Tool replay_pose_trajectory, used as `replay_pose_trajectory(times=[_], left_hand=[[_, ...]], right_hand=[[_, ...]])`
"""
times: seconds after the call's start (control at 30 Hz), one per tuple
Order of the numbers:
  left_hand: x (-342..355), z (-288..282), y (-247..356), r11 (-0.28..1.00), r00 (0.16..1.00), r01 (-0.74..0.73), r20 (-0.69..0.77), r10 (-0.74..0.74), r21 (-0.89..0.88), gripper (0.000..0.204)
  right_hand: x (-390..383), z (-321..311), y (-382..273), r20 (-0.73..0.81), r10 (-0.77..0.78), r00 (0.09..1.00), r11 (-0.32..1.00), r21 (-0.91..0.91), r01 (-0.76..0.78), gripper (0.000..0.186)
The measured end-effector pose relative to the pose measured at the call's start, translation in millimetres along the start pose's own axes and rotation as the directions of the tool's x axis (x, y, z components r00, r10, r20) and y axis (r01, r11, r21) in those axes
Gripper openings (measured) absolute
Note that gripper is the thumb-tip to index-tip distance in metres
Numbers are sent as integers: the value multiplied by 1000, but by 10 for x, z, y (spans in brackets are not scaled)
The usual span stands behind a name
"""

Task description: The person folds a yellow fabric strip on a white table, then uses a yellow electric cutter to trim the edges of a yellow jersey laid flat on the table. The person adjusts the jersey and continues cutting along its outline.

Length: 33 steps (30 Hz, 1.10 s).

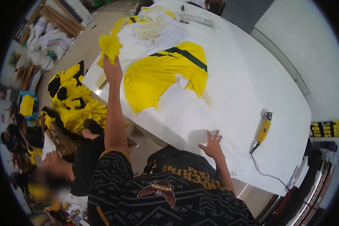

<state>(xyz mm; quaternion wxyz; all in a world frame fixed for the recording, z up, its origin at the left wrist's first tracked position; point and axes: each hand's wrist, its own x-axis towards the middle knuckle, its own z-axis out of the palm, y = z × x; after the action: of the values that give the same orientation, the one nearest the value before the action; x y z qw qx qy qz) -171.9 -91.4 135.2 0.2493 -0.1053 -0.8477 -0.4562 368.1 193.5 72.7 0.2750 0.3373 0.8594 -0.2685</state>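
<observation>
My left hand (112, 71) is stretched out over the left edge of the table (252, 86), fingers pinched on a small scrap of yellow cloth (109, 47) that hangs up and away from the tabletop. My right hand (213, 145) lies flat near the near edge, fingers spread, pressing down on the white paper sheet (199, 124) that covers the table there.

To do this well, I judge I should keep the right hand pressing firmly so the sheet does not slide, and lift the scrap straight up so it does not drag across the big yellow piece with the dark green stripe (165, 73), which lies spread just beside it toward the middle of the table.

Farther along, by the far edge, sits a heap of white and yellow cloth (154, 24). A yellow electric cutter (263, 130) rests near the right edge, its cord (267, 175) trailing off the near edge, well apart from both hands. On the floor to the left lies a pile of yellow and black cloth (73, 103), and a person (64, 169) sits low beside it, close under my outstretched arm.
</observation>
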Motion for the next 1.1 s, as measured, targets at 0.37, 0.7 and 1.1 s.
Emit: replay_pose_trajectory(times=[0.37,0.7,1.1], left_hand=[[-2787,1334,804,862,589,-362,804,-82,354,87],[-2497,614,384,966,470,-259,870,150,-27,26],[-2474,-360,2549,761,470,504,869,155,-409,24]], right_hand=[[585,-435,-229,-380,-76,922,996,13,87,91],[1427,-254,195,-677,-341,652,935,-171,311,33],[-51,-445,998,-683,-123,720,977,43,207,85]])
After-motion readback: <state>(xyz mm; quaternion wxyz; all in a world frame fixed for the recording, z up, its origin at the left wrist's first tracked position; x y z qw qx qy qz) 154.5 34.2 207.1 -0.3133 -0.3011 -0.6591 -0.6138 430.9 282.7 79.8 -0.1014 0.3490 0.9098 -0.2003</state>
